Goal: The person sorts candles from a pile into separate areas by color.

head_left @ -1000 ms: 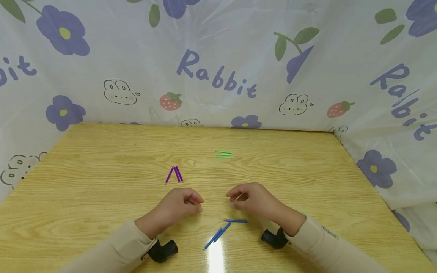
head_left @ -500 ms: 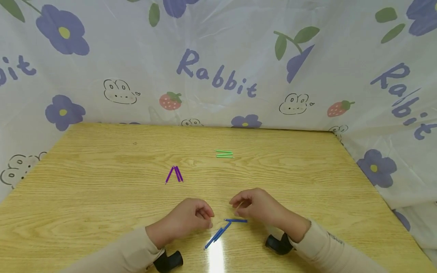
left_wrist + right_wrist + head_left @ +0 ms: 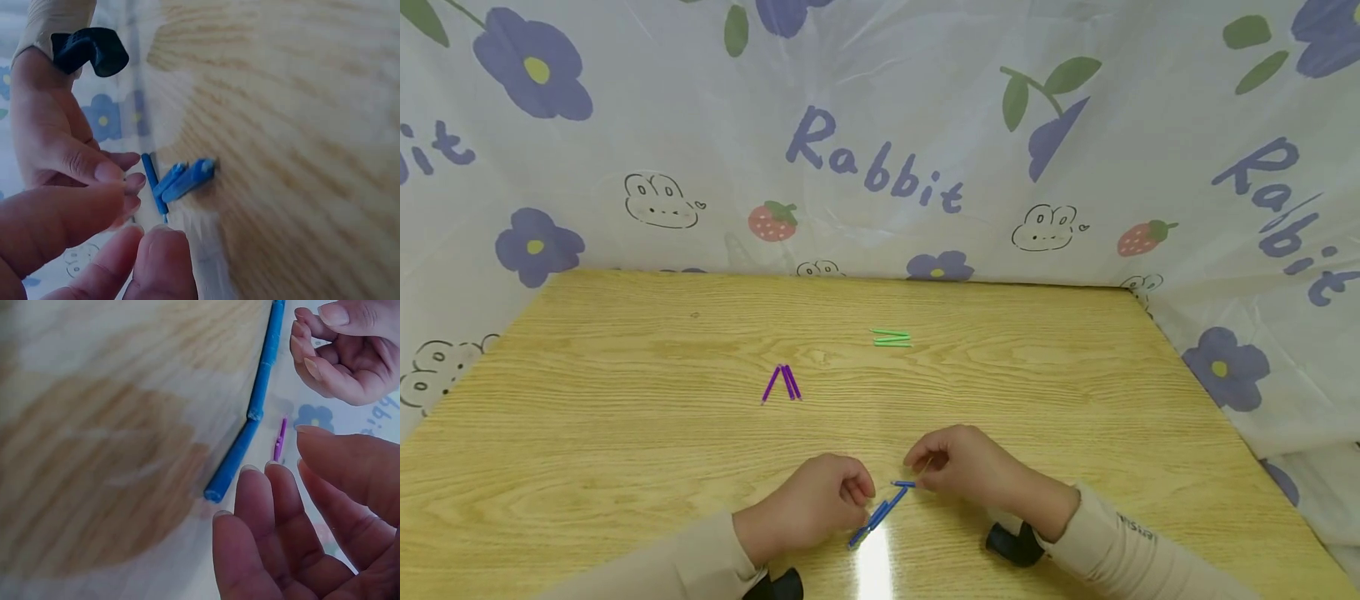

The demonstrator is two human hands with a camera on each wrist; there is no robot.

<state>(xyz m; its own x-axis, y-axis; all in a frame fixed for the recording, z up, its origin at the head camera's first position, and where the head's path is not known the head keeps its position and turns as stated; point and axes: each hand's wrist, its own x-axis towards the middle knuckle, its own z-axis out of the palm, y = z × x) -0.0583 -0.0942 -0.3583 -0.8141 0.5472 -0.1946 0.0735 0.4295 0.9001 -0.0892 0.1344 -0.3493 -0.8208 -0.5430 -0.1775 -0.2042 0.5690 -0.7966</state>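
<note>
Several slim blue sticks, shaped like short pencils, lie on the wooden table. Two or so slant side by side, such as the blue stick; another blue stick lies crosswise at their far end, partly covered by my right hand. That hand's fingers are loosely bent beside the crosswise stick, and in the right wrist view a gap shows between fingertips and stick. My left hand hovers at the slanted sticks, covering part of them; nothing shows between its fingers.
Purple sticks form a loose fan farther back on the left. Green sticks lie in a zigzag near the far side. A patterned curtain hangs behind the table. Black curved mounts sit at the wrists.
Both hands have come down toward the blue sticks, the left also moving right. The right hand now covers part of the crosswise stick. The sticks have not visibly moved.
</note>
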